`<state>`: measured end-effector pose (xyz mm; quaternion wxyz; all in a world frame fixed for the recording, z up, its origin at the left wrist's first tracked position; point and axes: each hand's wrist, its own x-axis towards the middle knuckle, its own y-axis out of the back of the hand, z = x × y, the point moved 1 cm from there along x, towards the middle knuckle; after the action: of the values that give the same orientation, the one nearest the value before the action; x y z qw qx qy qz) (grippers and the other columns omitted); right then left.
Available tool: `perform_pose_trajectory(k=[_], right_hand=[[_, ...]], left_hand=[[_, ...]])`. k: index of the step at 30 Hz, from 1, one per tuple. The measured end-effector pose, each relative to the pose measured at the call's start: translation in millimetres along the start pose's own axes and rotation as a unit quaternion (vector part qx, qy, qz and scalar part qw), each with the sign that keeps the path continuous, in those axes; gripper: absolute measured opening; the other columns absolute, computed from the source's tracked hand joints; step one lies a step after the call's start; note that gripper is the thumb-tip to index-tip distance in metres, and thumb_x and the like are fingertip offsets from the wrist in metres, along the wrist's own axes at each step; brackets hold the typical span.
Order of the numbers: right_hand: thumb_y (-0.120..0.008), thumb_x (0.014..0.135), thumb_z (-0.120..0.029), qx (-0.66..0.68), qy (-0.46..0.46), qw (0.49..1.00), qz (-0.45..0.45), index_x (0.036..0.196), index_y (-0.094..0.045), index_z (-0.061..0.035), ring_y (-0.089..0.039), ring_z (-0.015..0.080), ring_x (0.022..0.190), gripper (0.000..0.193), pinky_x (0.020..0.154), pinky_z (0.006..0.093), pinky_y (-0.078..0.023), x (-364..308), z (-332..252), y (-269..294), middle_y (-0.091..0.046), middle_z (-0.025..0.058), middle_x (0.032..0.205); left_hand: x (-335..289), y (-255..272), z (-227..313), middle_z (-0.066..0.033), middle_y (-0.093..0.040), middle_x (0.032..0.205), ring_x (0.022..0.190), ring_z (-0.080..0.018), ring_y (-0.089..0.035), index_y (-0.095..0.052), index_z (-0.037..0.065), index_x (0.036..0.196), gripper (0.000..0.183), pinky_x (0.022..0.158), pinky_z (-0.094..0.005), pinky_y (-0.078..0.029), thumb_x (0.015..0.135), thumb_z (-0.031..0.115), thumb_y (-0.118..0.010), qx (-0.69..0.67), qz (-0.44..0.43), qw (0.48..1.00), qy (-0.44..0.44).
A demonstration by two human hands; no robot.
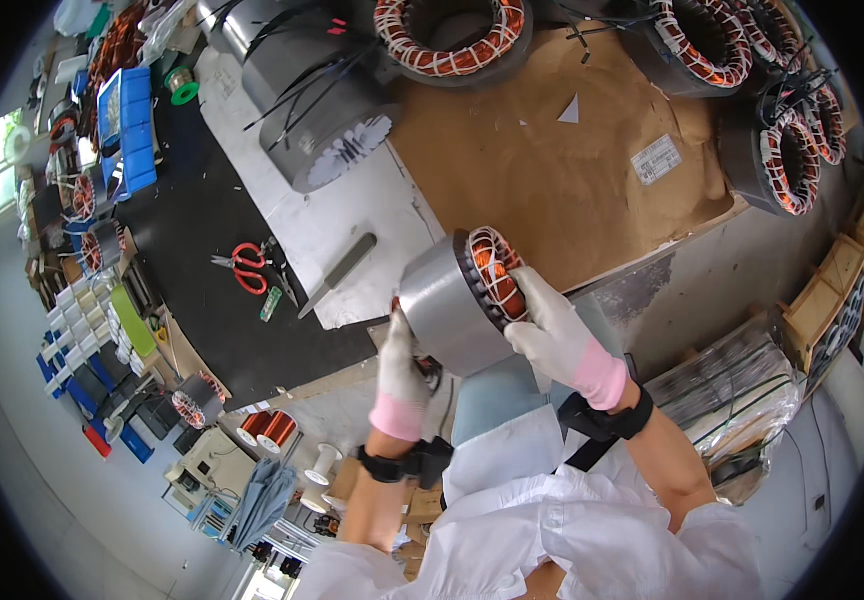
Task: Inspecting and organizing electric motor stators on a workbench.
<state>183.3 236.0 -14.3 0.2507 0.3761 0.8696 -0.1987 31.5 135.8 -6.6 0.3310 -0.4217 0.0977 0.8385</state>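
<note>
Between my two gloved hands a motor stator point(454, 308) is held tilted near the table's front edge. Its shell is a smooth grey metal cylinder, and laced copper windings point(495, 268) bulge from the right end. My left hand point(399, 365), in a white glove with a pink cuff, grips the left end; its fingers are partly behind the shell. On the other side my right hand point(555, 330) wraps round the winding end, thumb toward me. Left of the stator, a flat grey blade-like tool point(340, 272) lies on white paper point(282, 190).
Red-handled scissors point(242, 268) and a small green item point(271, 303) lie on the black mat point(202, 220). Larger grey stators point(322, 130) stand at the back, and several wound ones point(787, 165) at the far right. Brown cardboard point(512, 140) covers the table's middle. A blue bin point(132, 130) sits far left.
</note>
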Motion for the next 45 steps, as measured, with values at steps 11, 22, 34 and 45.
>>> perform_pose_trajectory(k=[11, 22, 34, 45], right_hand=[[-0.071, 0.059, -0.019, -0.135, 0.147, 0.976, 0.084, 0.105, -0.055, -0.0053, -0.046, 0.0327, 0.104, 0.05, 0.092, 0.0404, -0.037, 2, 51, 26, -0.051, 0.0146, 0.111], [-0.066, 0.064, -0.025, -0.109, 0.238, 0.963, 0.073, 0.106, -0.055, -0.0051, -0.047, 0.0339, 0.1, 0.048, 0.09, 0.0423, -0.037, 25, 33, 26, -0.05, 0.0164, 0.109], [-0.066, 0.064, -0.017, -0.285, 0.338, 0.895, -0.066, 0.091, -0.057, -0.0044, -0.054, 0.0305, 0.073, 0.031, 0.073, 0.0409, -0.044, 32, -10, -32, -0.056, 0.0099, 0.07], [-0.062, 0.068, -0.013, -0.522, 0.472, 0.708, -0.048, 0.084, -0.056, -0.0058, -0.056, 0.0172, 0.068, 0.019, 0.083, 0.0334, -0.044, 16, 33, -139, -0.055, 0.0048, 0.07]], left_hand=[[3, 8, -2, -0.0087, -0.059, 0.101, 0.088, -0.0136, -0.056, -0.05, -0.003, 0.115, 0.043, 0.078, -0.0263, -0.044, 0.095, 0.031, -0.033, 0.241, 0.143, 0.956, -0.091], [23, 6, 11, -0.0076, -0.058, 0.08, 0.074, -0.0135, -0.054, -0.054, -0.004, 0.097, 0.036, 0.067, -0.0257, -0.044, 0.095, 0.025, -0.033, 0.25, 0.186, 0.935, -0.17], [25, 100, -64, -0.0192, -0.055, 0.087, 0.077, -0.0344, -0.055, -0.048, -0.003, 0.1, 0.018, 0.069, -0.0351, -0.046, 0.082, -0.001, -0.045, 0.291, 0.195, 0.912, -0.214], [23, 126, -97, -0.0146, -0.055, 0.098, 0.096, -0.03, -0.051, -0.052, 0.002, 0.108, 0.027, 0.085, -0.0357, -0.04, 0.082, 0.008, -0.051, 0.08, 0.244, 0.948, -0.189]])
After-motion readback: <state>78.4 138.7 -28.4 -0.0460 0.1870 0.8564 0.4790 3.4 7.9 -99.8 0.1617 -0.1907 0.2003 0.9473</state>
